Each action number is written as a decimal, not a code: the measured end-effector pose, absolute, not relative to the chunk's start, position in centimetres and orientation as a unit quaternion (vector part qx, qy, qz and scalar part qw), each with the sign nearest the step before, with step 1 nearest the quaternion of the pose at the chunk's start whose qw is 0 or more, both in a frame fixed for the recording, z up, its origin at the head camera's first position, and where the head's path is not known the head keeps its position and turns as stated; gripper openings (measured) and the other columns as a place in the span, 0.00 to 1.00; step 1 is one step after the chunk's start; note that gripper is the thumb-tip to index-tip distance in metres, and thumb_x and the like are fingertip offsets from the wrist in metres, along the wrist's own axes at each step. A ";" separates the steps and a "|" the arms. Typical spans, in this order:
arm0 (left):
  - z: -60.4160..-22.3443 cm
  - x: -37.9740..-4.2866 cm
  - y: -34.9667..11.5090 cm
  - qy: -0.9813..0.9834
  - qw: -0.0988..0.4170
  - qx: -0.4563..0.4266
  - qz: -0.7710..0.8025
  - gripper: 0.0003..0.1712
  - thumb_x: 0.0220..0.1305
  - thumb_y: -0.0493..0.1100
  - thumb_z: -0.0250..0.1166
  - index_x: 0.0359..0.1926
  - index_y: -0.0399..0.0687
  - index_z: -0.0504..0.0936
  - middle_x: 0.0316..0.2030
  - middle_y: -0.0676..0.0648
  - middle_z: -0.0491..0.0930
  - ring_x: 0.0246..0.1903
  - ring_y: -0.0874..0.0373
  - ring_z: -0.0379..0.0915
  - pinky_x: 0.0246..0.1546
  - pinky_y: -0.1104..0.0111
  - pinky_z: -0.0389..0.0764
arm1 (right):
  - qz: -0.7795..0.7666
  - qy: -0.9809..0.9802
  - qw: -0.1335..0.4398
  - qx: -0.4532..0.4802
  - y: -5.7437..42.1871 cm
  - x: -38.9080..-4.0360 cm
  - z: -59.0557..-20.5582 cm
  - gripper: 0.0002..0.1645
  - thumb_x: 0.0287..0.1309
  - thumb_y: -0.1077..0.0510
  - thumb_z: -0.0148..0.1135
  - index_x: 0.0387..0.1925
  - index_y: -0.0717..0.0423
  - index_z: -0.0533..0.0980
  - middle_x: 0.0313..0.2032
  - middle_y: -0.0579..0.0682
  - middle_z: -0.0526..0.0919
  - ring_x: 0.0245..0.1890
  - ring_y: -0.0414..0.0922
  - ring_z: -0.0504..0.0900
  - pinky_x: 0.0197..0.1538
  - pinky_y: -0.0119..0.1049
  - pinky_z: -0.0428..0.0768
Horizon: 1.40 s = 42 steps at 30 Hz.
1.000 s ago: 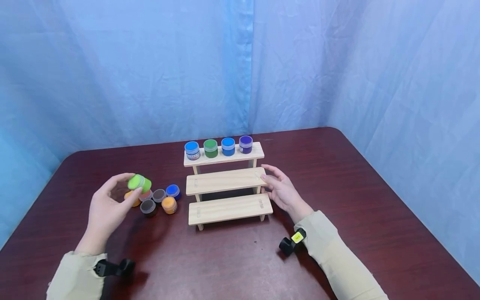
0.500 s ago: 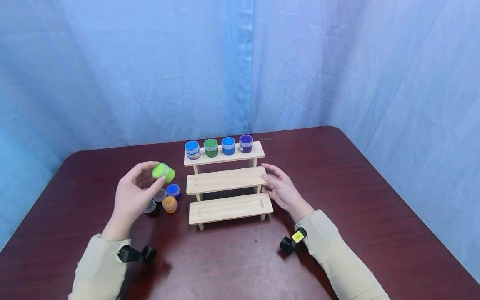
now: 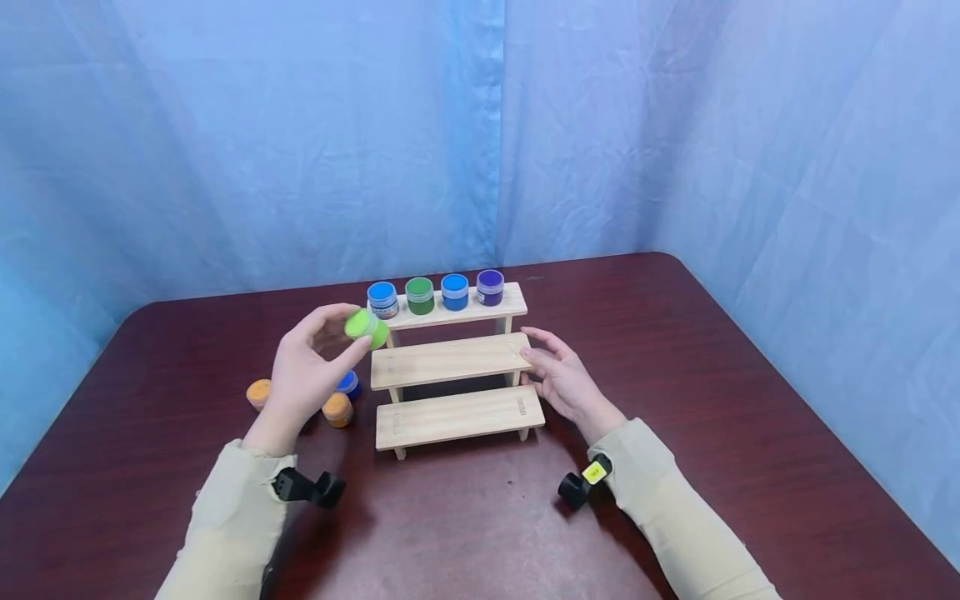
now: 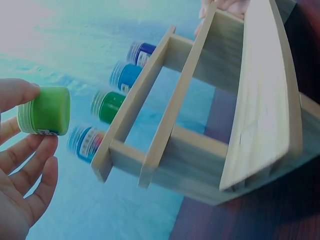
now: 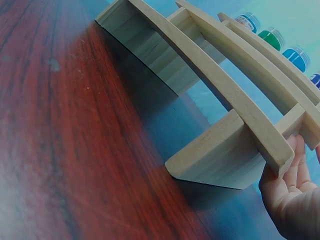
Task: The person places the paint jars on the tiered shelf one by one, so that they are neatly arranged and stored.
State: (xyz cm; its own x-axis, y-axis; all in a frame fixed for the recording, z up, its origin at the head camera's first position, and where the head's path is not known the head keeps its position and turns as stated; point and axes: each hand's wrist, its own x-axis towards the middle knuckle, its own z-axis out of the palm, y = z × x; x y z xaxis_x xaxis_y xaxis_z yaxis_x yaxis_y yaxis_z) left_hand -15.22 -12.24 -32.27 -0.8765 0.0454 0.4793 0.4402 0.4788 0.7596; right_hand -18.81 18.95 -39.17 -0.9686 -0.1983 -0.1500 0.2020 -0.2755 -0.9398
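In the head view my left hand [image 3: 303, 371] pinches a light green paint jar [image 3: 367, 327] between thumb and fingers, tilted in the air by the left ends of the upper tiers. The left wrist view shows the same green jar [image 4: 50, 111] clear of the rack. A three-tier wooden display rack [image 3: 450, 360] stands mid-table. My right hand [image 3: 566, 383] holds its right end at the middle tier, thumb on the board's edge; some fingers are hidden behind the wood. On the top tier stand a light blue jar [image 3: 383, 300], a green jar [image 3: 420, 296], a blue jar [image 3: 454, 292] and a purple jar [image 3: 491, 287].
Left of the rack stand an orange jar [image 3: 338, 410], a dark blue jar [image 3: 348, 383] and a second orange jar [image 3: 258, 393]. My left hand and forearm cover other jars there. Blue curtains [image 3: 300, 150] hang behind the dark red table [image 3: 465, 517].
My left hand has carried the light green jar to the right and farther back, from above the loose jars to the rack's left side. My right hand has stayed at the rack's right end.
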 end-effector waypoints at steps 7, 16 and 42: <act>-31.8 -15.9 -10.4 -0.825 0.196 -0.168 -0.502 0.21 0.57 0.35 0.68 0.52 0.39 0.77 0.42 0.41 0.82 0.39 0.76 0.74 0.43 0.81 0.76 | -0.799 0.588 0.126 0.001 19.1 -18.8 -39.1 0.32 0.68 0.64 0.47 0.70 0.60 0.52 0.43 0.47 0.73 0.31 0.35 0.76 0.32 0.26 0.73; -31.4 -16.7 -8.3 -0.827 0.170 -0.169 -0.508 0.20 0.57 0.38 0.68 0.52 0.43 0.79 0.41 0.43 0.82 0.39 0.58 0.78 0.45 0.65 0.80 | -0.797 0.590 0.128 0.001 19.2 -18.8 -39.2 0.32 0.68 0.64 0.46 0.70 0.60 0.52 0.43 0.47 0.73 0.32 0.35 0.76 0.32 0.26 0.73; -33.8 -18.2 -3.5 -0.823 0.104 -0.189 -0.526 0.19 0.58 0.39 0.68 0.51 0.41 0.78 0.44 0.43 0.80 0.42 0.52 0.79 0.48 0.64 0.82 | -0.803 0.584 0.123 0.002 19.3 -18.7 -39.3 0.31 0.68 0.65 0.46 0.70 0.61 0.52 0.41 0.45 0.75 0.31 0.35 0.77 0.32 0.26 0.72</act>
